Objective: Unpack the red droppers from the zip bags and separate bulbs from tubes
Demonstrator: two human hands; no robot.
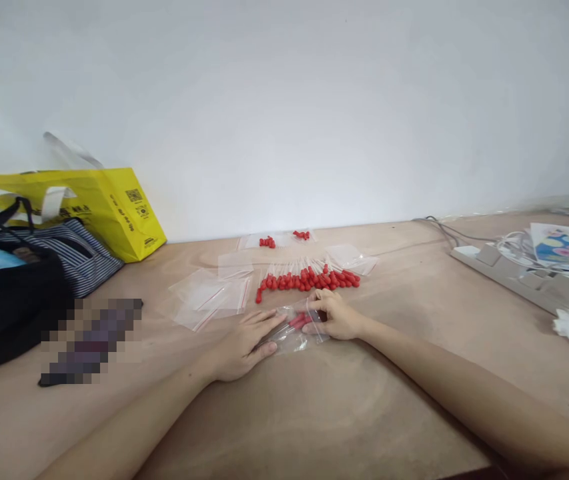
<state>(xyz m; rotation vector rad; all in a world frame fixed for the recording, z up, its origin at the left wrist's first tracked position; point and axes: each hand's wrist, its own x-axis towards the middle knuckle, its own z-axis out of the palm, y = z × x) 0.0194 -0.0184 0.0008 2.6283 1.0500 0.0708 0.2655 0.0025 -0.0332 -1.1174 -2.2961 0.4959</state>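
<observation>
A clear zip bag lies on the table between my hands, with a few red-headed sticks in it or at its mouth. My left hand rests at the bag's left edge, fingers stretched out and thumb apart. Thumb and fingers of my right hand close on the bag's right end, by its zip strip and the red heads. Whether the fingers also grip the sticks is not clear. Just beyond is a wide row of thin white sticks with red bulb-shaped heads.
Flat zip bags lie to the left of the row, another bag behind right. Two bundles of red-headed sticks sit near the wall. Yellow bag and black bag stand left; a power strip and papers right.
</observation>
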